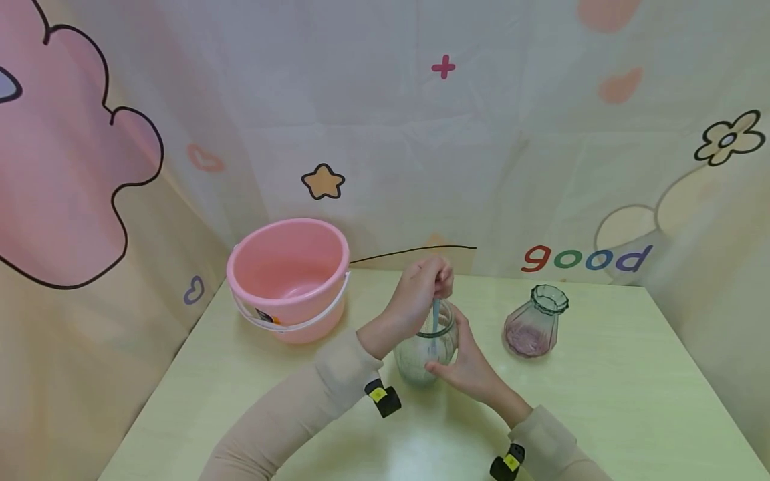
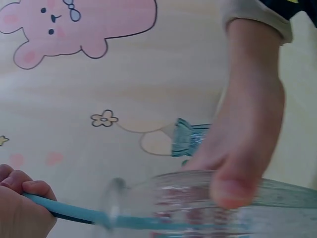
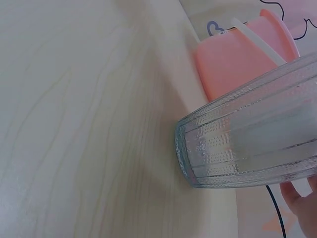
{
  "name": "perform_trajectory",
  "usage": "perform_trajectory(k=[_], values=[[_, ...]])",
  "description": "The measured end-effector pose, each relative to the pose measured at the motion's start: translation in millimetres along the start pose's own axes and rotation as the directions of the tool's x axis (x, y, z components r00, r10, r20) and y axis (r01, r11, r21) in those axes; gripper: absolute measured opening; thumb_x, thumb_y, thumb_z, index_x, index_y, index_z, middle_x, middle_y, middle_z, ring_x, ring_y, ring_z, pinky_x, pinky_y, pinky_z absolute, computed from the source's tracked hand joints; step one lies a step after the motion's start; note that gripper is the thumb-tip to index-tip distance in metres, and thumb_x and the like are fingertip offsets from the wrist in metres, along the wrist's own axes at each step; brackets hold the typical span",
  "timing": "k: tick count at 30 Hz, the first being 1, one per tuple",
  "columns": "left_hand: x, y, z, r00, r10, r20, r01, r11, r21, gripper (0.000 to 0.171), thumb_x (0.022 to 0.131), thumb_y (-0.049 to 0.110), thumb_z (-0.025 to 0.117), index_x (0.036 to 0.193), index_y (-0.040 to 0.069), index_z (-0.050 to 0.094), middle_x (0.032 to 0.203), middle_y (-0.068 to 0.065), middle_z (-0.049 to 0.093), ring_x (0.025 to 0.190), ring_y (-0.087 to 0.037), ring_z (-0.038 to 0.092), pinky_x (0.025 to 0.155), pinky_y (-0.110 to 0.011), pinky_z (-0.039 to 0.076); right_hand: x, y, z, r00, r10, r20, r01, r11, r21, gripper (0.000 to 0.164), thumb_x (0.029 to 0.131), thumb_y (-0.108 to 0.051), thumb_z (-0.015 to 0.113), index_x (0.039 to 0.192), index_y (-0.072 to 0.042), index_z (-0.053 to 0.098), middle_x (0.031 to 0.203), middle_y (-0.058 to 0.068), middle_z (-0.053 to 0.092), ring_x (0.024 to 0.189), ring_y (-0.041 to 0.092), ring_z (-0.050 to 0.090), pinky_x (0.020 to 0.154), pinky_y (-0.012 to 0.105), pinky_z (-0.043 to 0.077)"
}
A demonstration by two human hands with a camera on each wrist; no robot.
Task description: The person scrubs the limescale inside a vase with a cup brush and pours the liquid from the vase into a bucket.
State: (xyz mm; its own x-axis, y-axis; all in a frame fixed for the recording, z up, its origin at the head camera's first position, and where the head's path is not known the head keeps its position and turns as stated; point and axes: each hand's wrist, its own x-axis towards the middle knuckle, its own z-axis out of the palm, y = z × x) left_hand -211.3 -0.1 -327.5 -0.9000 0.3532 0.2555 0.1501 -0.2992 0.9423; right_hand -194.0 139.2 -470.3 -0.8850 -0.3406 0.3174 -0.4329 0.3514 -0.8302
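A ribbed clear glass jar [image 1: 415, 364] with a greenish tint stands in front of me, its mouth upward. My right hand [image 1: 472, 367] grips its right side, thumb across the front and fingers behind. Over the mouth, my left hand [image 1: 421, 290] grips the top of a slim light-blue handle [image 1: 436, 314] that runs down inside the jar. In the left wrist view the handle [image 2: 74, 210] passes through the jar's rim. Its lower end is blurred behind the patterned glass. The right wrist view shows the jar's thick base [image 3: 185, 156] close over the table.
A pink bucket [image 1: 307, 304] with a white handle stands at the back left. To the right of the jar is a faceted glass vase [image 1: 532, 331], green above and purplish below. A printed curtain [image 1: 373, 133] hangs behind the pale wooden table [image 1: 619, 394].
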Motion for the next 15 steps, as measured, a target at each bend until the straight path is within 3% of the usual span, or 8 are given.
perform_trajectory(k=[9,15], values=[[2.6,36.8,2.4,0.992,0.124,0.028,-0.122,0.99,-0.076,0.027,0.09,0.007,0.03,0.064,0.006,0.032,0.056,0.002,0.025,0.051,-0.014,0.024,0.055,-0.026,0.024,0.5,-2.6,1.5,0.999,0.02,-0.025,-0.021,1.0,-0.005,0.103,0.07,-0.016,0.079,0.144,-0.016,0.008,0.144,0.016,0.026,0.131,0.034,0.03,0.102,0.058,0.027],[3.6,52.9,4.9,0.99,0.138,0.042,-0.133,0.986,-0.098,0.026,0.091,0.007,0.031,0.065,0.008,0.032,0.057,0.002,0.025,0.052,-0.014,0.023,0.055,-0.026,0.024,-1.0,-6.3,3.1,0.997,0.063,-0.04,-0.063,0.998,-0.006,0.103,0.07,-0.023,0.08,0.143,-0.017,0.008,0.142,0.016,0.027,0.129,0.035,0.033,0.101,0.058,0.028]])
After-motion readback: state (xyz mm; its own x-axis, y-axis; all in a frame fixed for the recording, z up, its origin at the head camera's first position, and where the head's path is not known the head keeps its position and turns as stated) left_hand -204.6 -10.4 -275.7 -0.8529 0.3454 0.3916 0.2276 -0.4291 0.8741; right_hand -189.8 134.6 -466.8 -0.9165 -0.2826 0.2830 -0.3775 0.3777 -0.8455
